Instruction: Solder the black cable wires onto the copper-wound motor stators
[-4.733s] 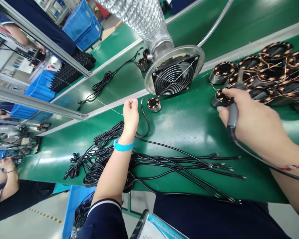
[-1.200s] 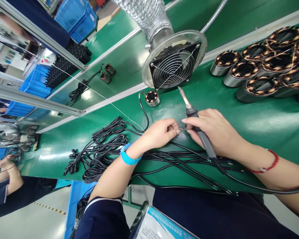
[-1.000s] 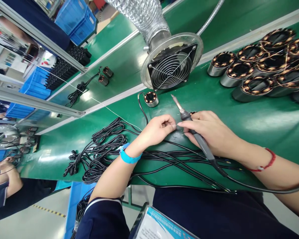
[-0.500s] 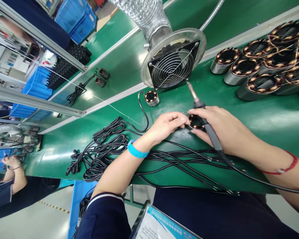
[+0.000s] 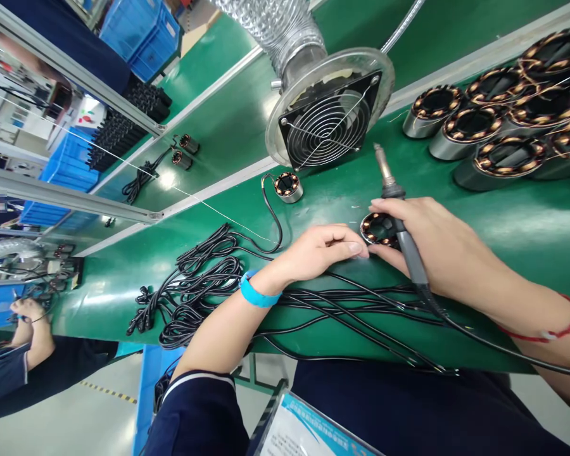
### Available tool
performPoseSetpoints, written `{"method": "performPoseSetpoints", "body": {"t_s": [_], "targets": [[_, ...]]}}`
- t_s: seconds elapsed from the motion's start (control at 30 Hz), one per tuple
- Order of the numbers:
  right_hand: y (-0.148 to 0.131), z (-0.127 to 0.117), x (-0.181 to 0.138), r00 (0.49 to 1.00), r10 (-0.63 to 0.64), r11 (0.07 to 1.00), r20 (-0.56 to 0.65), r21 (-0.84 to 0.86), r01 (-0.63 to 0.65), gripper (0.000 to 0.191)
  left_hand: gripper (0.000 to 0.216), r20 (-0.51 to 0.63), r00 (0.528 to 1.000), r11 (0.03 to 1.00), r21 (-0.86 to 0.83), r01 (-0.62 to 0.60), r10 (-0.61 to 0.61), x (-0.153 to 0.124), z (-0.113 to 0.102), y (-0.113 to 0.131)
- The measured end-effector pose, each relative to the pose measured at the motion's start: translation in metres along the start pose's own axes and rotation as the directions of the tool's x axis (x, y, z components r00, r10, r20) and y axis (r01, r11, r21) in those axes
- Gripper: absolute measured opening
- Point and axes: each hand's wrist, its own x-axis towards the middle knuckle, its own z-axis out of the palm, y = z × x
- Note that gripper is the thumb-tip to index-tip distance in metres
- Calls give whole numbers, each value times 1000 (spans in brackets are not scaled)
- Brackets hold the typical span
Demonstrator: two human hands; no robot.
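Observation:
My right hand (image 5: 432, 244) is closed round a soldering iron (image 5: 399, 212), whose tip points up toward the fan. Its fingertips also rest on a small copper-wound stator (image 5: 376, 228) lying on the green belt (image 5: 503, 221). My left hand (image 5: 320, 250), with a blue wristband, has its fingers curled together and touches the stator's left side; what it pinches is too small to make out. Black cables (image 5: 313, 304) run under both wrists.
A fume fan (image 5: 327, 123) on a silver duct stands just behind the hands. Another stator with a lead (image 5: 287, 187) lies left of it. Several larger stators (image 5: 498, 120) crowd the back right. A cable bundle (image 5: 190, 291) lies at left. Another person's arm (image 5: 33, 323) is far left.
Both hands came together over a small stator and now rest on it. The iron's tip swung from pointing left to pointing up at the fan. The far belt's parts drifted left.

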Motion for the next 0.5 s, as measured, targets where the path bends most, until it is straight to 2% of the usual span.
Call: {"method": "performPoseSetpoints", "body": {"t_s": [0.1,0.2,0.3,0.37,0.4,0.43,0.5], "targets": [[2,-1,2,996,-71,996,44,50,69,36,23,19,1000,999,-25,24,-23,-3,2,4],[8,-5,2,996,-41,994,79,106,32,41,19,7,995,975,199,95,-99,-11,7,13],[12,-13,2,996,-24,985,84,171,9,51,17,110,976,809,582,89,-187,-18,16,20],[11,-19,2,998,5,980,57,198,-16,51,9,174,954,691,722,46,-245,-19,21,22],[9,-23,2,999,40,979,33,198,-46,49,5,181,953,675,737,33,-245,-19,22,23],[7,-26,2,997,83,977,1,196,-82,46,5,174,961,694,719,24,-213,-19,22,23],[-2,-33,2,982,178,964,-65,213,-160,41,10,96,991,800,600,14,-89,-20,19,24]]}}
